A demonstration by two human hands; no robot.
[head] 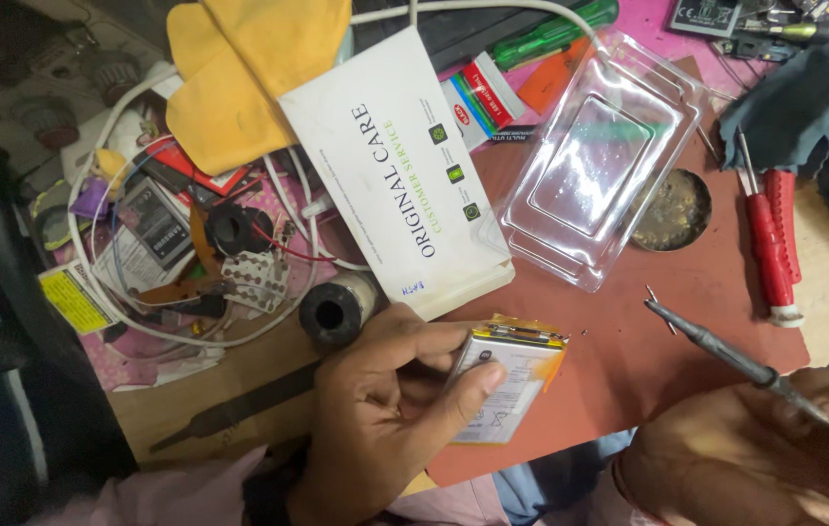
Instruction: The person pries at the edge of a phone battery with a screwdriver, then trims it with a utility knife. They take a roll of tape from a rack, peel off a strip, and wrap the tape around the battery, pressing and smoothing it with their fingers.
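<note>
My left hand grips a flat silver phone battery with orange tape along its top edge, thumb lying across its face, just above a red-brown mat. My right hand at the lower right holds a soldering iron. The iron's thin metal tip points up and left and ends over the mat, a short way right of the battery, apart from it.
A white box lies behind the battery, a clear plastic tray to its right. Beside the tray sit a round tin and a red screwdriver. Yellow cloth, white cables, a black spool and a file crowd the left.
</note>
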